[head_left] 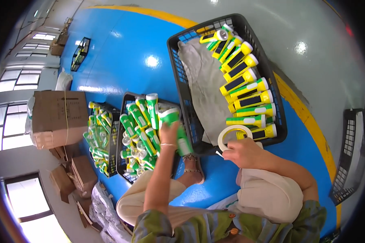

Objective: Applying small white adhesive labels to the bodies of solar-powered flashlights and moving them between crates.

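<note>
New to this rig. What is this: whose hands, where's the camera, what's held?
No robot here: these are a person's bare hands. The single picture comes from a fisheye camera worn on the head, looking down, so straight edges bend near the rim. The left hand holds at least one green-and-white flashlight, partly blurred; the right hand holds a tape roll. On the blue floor stand black crates of flashlights. The biggest crate has a grey cloth and a row of flashlights along its right side.
</note>
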`<act>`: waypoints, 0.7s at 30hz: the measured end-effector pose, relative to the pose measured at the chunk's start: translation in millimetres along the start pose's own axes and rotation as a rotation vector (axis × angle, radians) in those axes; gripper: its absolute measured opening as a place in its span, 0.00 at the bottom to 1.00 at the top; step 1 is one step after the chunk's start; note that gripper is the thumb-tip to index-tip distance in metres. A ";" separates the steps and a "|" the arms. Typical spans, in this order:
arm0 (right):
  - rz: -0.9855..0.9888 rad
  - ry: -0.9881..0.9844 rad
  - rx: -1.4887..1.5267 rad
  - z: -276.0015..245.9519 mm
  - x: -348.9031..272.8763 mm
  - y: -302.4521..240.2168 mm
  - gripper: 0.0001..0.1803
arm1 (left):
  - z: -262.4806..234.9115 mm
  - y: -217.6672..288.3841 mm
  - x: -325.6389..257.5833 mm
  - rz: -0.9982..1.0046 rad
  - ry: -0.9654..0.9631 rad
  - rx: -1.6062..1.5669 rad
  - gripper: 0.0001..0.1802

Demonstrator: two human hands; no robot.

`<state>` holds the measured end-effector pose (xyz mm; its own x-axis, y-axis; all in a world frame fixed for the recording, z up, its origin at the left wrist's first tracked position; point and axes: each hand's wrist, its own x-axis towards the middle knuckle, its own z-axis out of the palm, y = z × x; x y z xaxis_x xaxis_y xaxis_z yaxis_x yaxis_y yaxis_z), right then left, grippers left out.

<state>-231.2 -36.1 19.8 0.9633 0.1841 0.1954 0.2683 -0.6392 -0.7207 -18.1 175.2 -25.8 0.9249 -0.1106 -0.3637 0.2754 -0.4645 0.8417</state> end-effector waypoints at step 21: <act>0.510 0.636 0.136 -52.8 -13.6 50.0 0.05 | 190.9 -33.0 -49.9 0.890 -0.655 0.811 0.20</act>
<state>-230.5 -110.0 16.2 0.7976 -0.5885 0.1322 -0.1672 -0.4263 -0.8890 -123.3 28.3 -111.7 0.3525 -0.9253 -0.1395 -0.7798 -0.3729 0.5028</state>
